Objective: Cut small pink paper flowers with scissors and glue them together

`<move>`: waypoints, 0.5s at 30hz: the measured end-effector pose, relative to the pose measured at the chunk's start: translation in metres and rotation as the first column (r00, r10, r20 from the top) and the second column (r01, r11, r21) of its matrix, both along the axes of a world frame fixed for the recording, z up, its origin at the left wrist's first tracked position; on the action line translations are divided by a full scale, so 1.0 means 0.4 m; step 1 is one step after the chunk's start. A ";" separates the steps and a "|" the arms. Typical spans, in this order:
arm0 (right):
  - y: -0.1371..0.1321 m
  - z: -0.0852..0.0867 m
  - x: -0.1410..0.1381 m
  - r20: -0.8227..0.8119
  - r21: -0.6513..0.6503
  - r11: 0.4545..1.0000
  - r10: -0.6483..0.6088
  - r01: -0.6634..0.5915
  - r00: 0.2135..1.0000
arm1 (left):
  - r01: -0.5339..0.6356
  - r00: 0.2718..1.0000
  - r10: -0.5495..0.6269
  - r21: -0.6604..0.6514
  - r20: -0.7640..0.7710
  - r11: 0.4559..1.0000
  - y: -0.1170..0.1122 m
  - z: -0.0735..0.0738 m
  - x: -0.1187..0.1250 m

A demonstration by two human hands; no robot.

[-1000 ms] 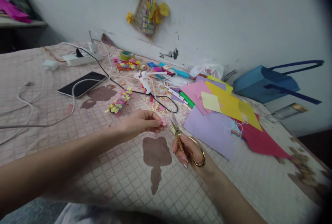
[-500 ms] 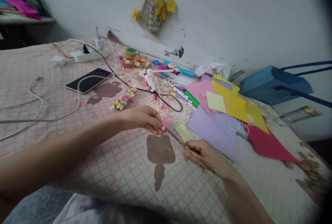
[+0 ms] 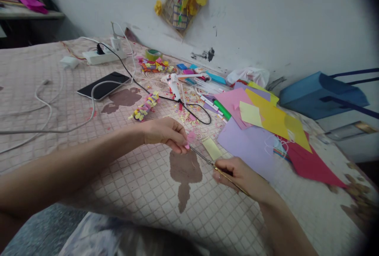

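Observation:
Between the thumb and fingers of my left hand [image 3: 166,134] is a small piece of pink paper [image 3: 191,136]. My right hand [image 3: 241,175] grips a pair of scissors [image 3: 209,162] with gold-coloured handles, its blades pointing left. The blade tips meet the pink paper right at my left fingertips. Beneath the blades, a pale yellow paper strip [image 3: 211,149] lies on the cloth. Beyond my left hand rests a garland of small yellow, pink and purple paper flowers [image 3: 145,106].
A white glue gun [image 3: 174,86] stands among paper scraps, its black cord looping on the checked cloth [image 3: 142,192]. Coloured sheets [image 3: 248,141] spread to the right, near a blue bag [image 3: 316,94]. A black tablet [image 3: 103,85], white cables and a power strip [image 3: 103,56] lie left.
The whole view has shifted slightly, so things sit a little further right and higher. Both hands keep their hold on the paper and scissors, with the blades still at the pink piece.

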State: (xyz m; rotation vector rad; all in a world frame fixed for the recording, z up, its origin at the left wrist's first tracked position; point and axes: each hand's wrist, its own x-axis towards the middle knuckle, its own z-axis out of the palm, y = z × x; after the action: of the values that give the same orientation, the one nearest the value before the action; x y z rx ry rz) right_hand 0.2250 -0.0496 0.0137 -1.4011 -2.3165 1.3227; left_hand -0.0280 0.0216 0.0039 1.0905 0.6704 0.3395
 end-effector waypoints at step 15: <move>0.005 -0.003 0.004 0.093 0.051 0.996 0.070 -0.075 0.993 | 0.056 0.995 -0.057 -0.014 -0.081 0.998 -0.003 0.004 0.002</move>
State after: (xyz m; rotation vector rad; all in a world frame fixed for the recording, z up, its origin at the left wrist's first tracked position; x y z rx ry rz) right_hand 0.2268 -0.0477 0.0125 -1.4017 -2.4645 1.2279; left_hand -0.0270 0.0206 0.0057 1.1149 0.7112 0.2432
